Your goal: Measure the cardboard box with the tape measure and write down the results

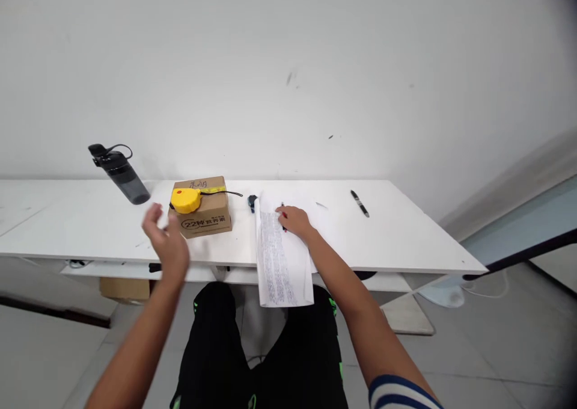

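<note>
My left hand (169, 240) is raised in front of the cardboard box, its fingers curved and apart with nothing in them. On the box (216, 207) sits a yellow tape measure (186, 200) with a black wrist strap. My right hand (296, 219) rests on a sheet of paper (297, 276) covered partly with dense handwriting. Its fingers are closed around a thin pen (284, 229) with red and dark parts, mostly hidden by them. The paper hangs over the desk's front edge toward my lap. Just left of the paper lies a dark wristwatch (252, 202).
A dark water bottle (124, 177) with a loop stands left of the box. Toward the right of the white desk (396, 234) lies a black pen (359, 203). A wall rises behind the desk. Below is a shelf (193, 272); my legs are under the front edge.
</note>
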The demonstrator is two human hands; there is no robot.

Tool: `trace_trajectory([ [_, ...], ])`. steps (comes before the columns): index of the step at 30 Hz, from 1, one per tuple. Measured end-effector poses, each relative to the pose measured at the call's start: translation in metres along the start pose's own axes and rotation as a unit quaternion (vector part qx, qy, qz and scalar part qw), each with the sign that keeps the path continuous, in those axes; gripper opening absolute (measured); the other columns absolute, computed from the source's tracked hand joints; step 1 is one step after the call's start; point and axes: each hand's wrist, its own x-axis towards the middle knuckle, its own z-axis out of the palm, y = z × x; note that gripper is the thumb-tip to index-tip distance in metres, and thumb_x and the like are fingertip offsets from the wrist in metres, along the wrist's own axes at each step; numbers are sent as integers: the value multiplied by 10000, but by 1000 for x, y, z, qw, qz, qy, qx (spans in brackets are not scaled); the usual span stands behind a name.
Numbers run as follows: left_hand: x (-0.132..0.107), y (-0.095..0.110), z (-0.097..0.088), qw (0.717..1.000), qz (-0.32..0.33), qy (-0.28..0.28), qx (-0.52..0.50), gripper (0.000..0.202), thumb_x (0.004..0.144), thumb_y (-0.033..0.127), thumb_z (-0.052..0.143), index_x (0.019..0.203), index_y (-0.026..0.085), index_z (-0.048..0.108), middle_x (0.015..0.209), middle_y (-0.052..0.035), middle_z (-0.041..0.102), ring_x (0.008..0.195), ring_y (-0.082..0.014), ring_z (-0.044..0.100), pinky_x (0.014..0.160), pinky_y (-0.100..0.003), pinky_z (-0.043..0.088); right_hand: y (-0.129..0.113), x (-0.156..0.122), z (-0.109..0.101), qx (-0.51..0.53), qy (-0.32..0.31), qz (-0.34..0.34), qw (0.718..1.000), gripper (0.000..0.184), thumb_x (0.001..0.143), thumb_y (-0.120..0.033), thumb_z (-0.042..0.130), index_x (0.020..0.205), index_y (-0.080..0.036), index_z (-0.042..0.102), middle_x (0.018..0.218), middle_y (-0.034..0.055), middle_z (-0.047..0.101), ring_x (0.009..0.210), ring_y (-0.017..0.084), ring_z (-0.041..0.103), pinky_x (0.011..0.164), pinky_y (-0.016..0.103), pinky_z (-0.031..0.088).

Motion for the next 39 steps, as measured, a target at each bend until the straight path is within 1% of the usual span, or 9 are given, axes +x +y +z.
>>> trace_trajectory([
  [3,-68,32,33,970,123,-210,-23,576,830,238,645,1342,300,386,1545,-114,243,1330,-254,426,980,-382,501,8,0,-1,141,30,46,989,304,834,-244,462,975,-228,730,800,21,713,748,188,638,728,294,444],
  [6,-87,34,90,912,211,-346,-63,503,832,84,535,1271,303,428,1569,-107,147,1228,-216,503,848,-341,549,14,4,-3,332,105,57,936,324,824,-302,441,990,-208,703,756,9,689,686,161,618,712,287,462],
  [9,-64,-2,149,891,139,-430,-54,589,766,-13,484,1267,293,443,1546,-117,141,1037,-156,574,794,-335,553,17,7,-5,429,187,39,883,327,792,-369,527,1044,-201,650,836,14,684,766,154,614,756,282,466],
  [12,-40,-57,183,885,62,-461,-28,621,677,-41,517,1214,268,479,1536,-115,121,1074,-184,545,723,-314,549,14,3,-9,375,253,33,891,263,779,-460,628,861,-211,616,676,-28,576,664,132,532,684,262,430],
  [15,-34,-98,190,891,6,-453,-20,592,641,-46,534,1154,248,511,1502,-113,173,999,-162,555,713,-313,548,6,-3,-10,332,262,31,906,412,841,-588,563,678,-210,546,588,-35,469,594,122,455,614,261,384],
  [18,-37,-111,187,892,-11,-451,-38,580,632,-48,536,1133,243,521,1465,-104,228,890,-118,562,734,-317,549,0,-4,-9,374,195,25,906,497,909,-655,399,855,-213,620,635,-19,542,566,127,468,586,268,386],
  [22,-38,-108,187,885,-15,-463,-52,567,640,-48,534,1126,243,532,1420,-90,287,811,-91,551,766,-326,546,1,2,-2,403,99,41,909,547,916,-668,351,1005,-222,655,762,10,658,524,119,468,567,275,389],
  [27,-39,-107,188,892,-6,-451,-35,487,628,-56,534,1025,226,565,1374,-77,328,850,-122,524,756,-324,528,6,5,4,336,132,86,928,449,840,-582,556,595,-206,571,609,-5,570,647,149,515,652,279,398],
  [39,-38,-103,186,885,31,-462,-44,355,628,-75,474,846,195,548,1171,-47,440,665,-88,430,658,-295,439,8,5,11,315,122,89,937,397,809,-477,568,543,-217,430,531,-47,423,560,119,368,564,269,317],
])
